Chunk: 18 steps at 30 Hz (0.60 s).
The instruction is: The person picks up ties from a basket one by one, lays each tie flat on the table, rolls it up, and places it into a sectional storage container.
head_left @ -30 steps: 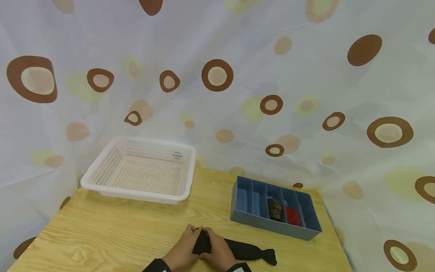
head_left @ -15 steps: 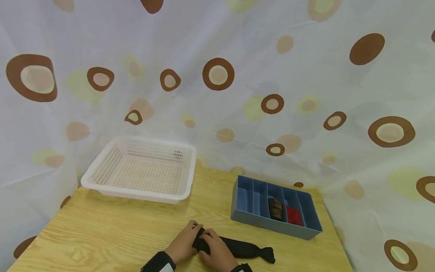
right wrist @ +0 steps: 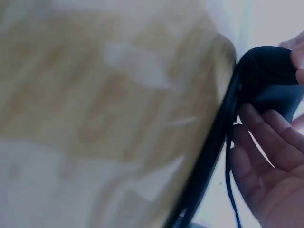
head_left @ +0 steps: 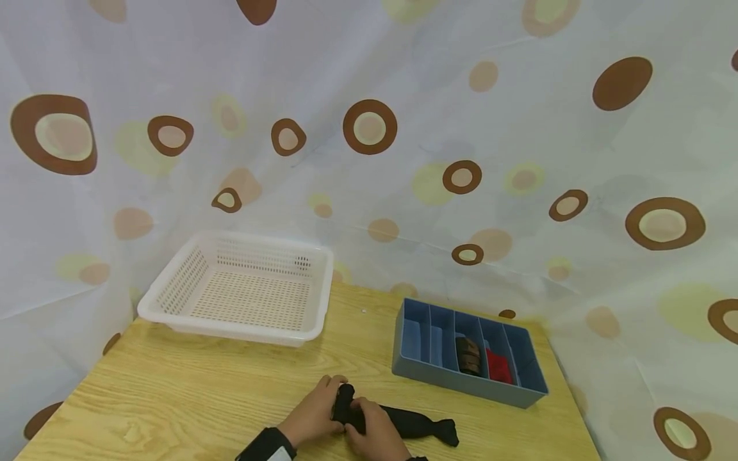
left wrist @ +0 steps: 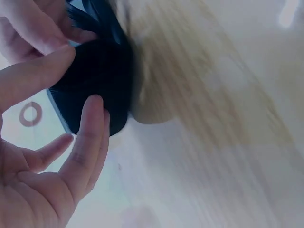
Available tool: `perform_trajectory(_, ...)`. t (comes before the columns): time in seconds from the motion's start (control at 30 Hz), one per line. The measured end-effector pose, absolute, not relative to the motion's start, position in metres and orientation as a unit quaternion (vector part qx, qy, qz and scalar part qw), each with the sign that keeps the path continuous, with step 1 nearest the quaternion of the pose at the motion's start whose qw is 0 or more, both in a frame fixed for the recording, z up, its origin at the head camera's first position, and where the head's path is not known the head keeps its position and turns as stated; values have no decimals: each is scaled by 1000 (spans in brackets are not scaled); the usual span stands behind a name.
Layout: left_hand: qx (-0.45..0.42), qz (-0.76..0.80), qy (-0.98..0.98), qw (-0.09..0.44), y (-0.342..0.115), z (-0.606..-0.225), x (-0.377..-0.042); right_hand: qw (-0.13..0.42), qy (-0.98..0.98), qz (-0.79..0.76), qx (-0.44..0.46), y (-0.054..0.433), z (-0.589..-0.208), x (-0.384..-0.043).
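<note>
A long, soft black cloth [head_left: 410, 422], narrowing before a flared tip like a stocking, lies along the table near its front. Its left end is a thick roll [left wrist: 97, 71] between both hands. My left hand [head_left: 314, 413] holds the roll's left side, thumb on one face and fingers on the other. My right hand [head_left: 377, 435] grips the roll from the right, partly covering it; its fingers [right wrist: 278, 137] touch the roll's underside in the right wrist view. The flat part of the cloth trails off to the right of the right hand.
A white perforated basket [head_left: 319, 301] stands at the back left of the wooden table [head_left: 190, 384]. On the right sits a blue divided box [head_left: 461, 383], with a brown rolled item [head_left: 468, 356] and a red one [head_left: 499, 367] in separate compartments. Patterned sheeting hangs behind.
The left hand has shifted slightly and shows more of the roll's upper end. The right hand has come a little lower and right, and the cloth's flared tip has crept left.
</note>
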<state>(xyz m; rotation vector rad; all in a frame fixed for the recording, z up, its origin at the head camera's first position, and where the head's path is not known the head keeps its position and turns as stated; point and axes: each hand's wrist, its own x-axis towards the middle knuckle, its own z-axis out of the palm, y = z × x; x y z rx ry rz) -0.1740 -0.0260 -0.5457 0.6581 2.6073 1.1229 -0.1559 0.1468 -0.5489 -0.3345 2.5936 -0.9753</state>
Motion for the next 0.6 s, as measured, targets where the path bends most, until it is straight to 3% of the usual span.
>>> perform_trajectory(0.17,239,388,883,113,-18,-539,-170,168,912,-351,-130,153,-553,-156)
perform_trajectory(0.47,250,408,865,152,-2,-542,-162,89,941,-318,-75,160,-539,-144)
perform_trajectory(0.6,252,405,867,143,1,-545,-159,71,939,-331,-63,161,-540,-142)
